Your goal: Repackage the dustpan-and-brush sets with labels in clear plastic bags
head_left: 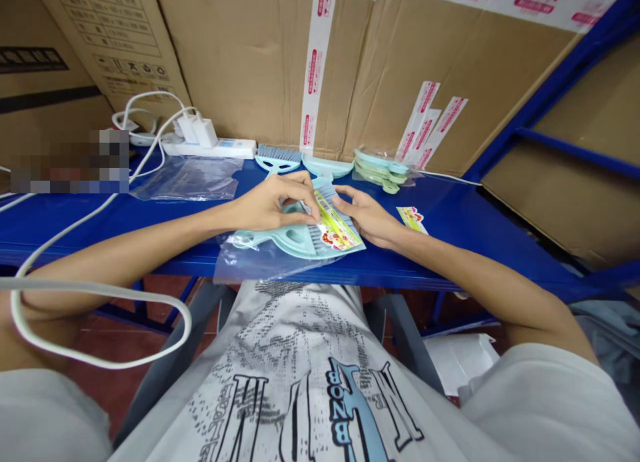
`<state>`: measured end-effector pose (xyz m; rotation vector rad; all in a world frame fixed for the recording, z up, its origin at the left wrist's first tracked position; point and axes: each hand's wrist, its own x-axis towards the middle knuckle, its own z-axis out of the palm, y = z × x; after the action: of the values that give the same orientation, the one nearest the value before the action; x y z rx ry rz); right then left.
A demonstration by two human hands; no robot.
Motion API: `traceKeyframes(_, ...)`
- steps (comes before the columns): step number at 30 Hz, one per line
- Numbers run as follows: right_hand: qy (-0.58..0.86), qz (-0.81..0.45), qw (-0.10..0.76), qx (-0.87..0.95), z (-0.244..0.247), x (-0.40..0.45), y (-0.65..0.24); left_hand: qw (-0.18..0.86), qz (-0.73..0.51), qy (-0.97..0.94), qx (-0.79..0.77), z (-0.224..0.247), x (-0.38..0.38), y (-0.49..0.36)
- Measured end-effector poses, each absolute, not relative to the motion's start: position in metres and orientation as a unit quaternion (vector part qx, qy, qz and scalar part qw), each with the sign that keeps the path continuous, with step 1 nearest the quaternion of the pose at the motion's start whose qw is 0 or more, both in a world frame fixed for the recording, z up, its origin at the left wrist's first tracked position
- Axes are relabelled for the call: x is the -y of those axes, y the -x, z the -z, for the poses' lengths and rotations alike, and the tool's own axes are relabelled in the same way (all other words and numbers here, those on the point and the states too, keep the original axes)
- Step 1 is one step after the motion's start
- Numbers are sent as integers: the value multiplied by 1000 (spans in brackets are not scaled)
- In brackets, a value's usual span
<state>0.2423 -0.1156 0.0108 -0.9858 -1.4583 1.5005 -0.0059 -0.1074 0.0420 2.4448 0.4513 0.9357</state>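
Observation:
A light-blue hand brush and dustpan set [293,241] lies on the desk in front of me, its grey bristles facing up. Across the bristles rests a yellow label card [336,225] with red cartoon print. My left hand [285,202] is closed, thumb and forefinger pinching at the card's left edge. At the set's right side, my right hand [370,215] curls around the edge with its thumb over the bristles; its lower fingers are partly hidden. Under the set spreads a clear plastic bag [245,265].
Behind are another brush [277,157], a dustpan [327,167] and a bagged stack of blue and green pieces [383,169]. A second label card [413,219] lies right. A plastic bag [193,177], power strip [235,149] and white cable [100,212] are left. Cardboard [250,62] walls the back.

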Motion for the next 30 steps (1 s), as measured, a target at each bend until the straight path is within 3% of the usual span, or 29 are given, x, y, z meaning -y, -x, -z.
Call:
traceKeyframes(4, 373, -611, 377, 587, -12, 119, -242, 237, -333, -898, -164, -43, 107, 5)
traceKeyframes(8, 376, -592, 414, 581, -14, 115, -244, 209, -351, -895, -180, -51, 104, 11)
traceKeyframes(15, 437, -478, 509, 567, -27, 90, -265, 109, -554, -759, -323, -52, 65, 36)
traceKeyframes(18, 445, -437, 539, 566, -36, 85, -275, 179, -582, -701, -370, -45, 44, 44)
traceKeyframes(21, 460, -387, 551, 579, -45, 85, -279, 327, -595, -630, -377, -42, 36, 45)
traceKeyframes(25, 466, -355, 565, 582, -50, 88, -279, 543, -489, -601, -323, -46, 46, 39)
traceKeyframes(30, 445, -368, 562, 592, -48, 89, -278, 607, -402, -622, -288, -50, 65, 27)
